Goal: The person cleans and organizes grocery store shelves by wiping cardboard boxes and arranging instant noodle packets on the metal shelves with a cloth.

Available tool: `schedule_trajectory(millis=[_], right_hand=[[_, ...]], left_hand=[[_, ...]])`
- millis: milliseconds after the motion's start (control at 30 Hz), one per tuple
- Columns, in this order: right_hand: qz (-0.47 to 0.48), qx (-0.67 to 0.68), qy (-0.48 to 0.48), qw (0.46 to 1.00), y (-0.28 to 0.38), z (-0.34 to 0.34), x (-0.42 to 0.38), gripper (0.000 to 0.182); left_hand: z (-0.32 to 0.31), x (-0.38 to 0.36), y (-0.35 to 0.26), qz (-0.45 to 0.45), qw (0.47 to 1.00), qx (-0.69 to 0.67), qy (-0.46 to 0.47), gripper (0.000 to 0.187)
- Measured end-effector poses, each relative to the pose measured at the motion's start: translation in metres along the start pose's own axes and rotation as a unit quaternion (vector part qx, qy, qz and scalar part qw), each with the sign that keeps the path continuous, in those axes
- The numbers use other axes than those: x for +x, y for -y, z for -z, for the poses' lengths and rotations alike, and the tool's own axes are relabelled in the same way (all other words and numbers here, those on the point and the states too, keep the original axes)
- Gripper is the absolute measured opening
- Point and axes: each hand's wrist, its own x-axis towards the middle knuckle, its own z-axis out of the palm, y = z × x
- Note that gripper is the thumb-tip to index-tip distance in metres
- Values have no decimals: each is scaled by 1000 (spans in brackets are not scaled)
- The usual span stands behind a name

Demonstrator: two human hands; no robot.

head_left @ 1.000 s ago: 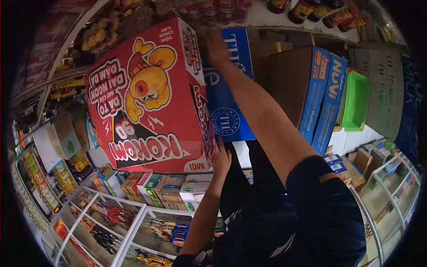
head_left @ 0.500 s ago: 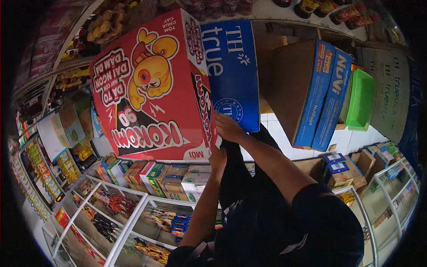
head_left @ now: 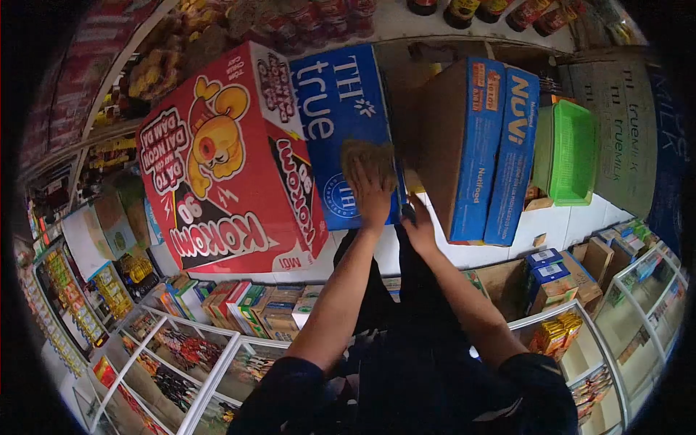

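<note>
Toward the near right corner of the blue TH true carton (head_left: 331, 151), left hand (head_left: 373, 199) lies flat, fingers spread, over a brown cloth (head_left: 360, 151), looks pressed down rather than pinched. Right hand (head_left: 420, 229) sits at that same corner, fingers loosely bent around or beside a dark item (head_left: 409, 212) (too murky to name), so can't tell if it's gripped. Carton stands between the red Kokomi box (head_left: 225, 163) and the NuVi cartons (head_left: 471, 196). Cloth should be light, limp, unbreakable; bunch it from the middle. Carton probably stiff, slick-faced, heavy if full; best held under opposite bottom edges.
</note>
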Motion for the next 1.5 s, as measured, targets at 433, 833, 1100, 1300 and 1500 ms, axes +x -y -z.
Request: schedule_trajectory(millis=[433, 833, 1100, 1300, 1500], right_hand=[[-128, 77, 192, 970, 2, -17, -21, 90], [-110, 35, 148, 982, -12, -20, -22, 81], [-154, 324, 39, 933, -1, 5, -63, 58], [111, 309, -52, 943, 122, 112, -84, 58], [46, 367, -417, 831, 105, 205, -36, 46]], left_hand=[[-4, 202, -11, 76, 991, 14, -106, 54], [8, 50, -16, -45, 992, -118, -24, 42], [66, -87, -26, 88, 941, -193, 265, 33], [196, -79, -92, -164, 892, -350, 234, 32], [186, 28, -206, -304, 908, -280, 70, 37]])
